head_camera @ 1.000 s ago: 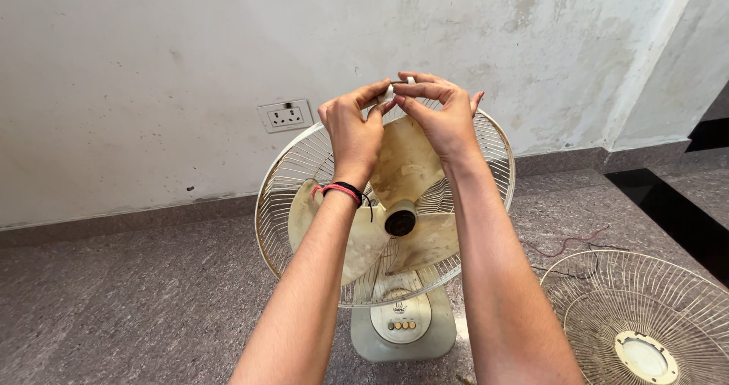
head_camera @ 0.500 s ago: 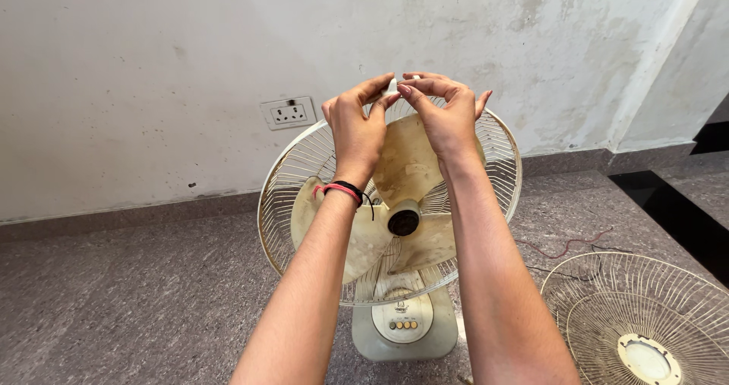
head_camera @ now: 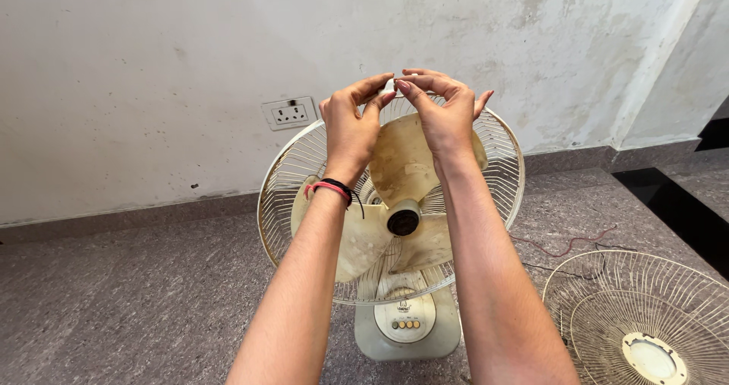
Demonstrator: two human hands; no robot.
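Observation:
A dirty cream table fan (head_camera: pixel 406 320) stands on the floor with its front guard off, so its yellowed blades (head_camera: pixel 399 225) and dark hub (head_camera: pixel 402 222) are bare. The wire rear guard (head_camera: pixel 277 195) rings the blades. My left hand (head_camera: pixel 351 123) and my right hand (head_camera: pixel 440 112) meet at the top rim of that guard, fingertips pinched together on a small pale part there. I cannot tell what the small part is. A red and black band sits on my left wrist.
The detached front wire guard (head_camera: pixel 645 317) lies flat on the floor at the lower right. Thin red and black wires (head_camera: pixel 566 244) trail behind it. A wall socket (head_camera: pixel 290 113) sits on the stained white wall. A dark step is at the far right.
Both hands stay at the guard's top rim; the fingers have shifted slightly around the small part. The view has drifted a little, nothing else moved.

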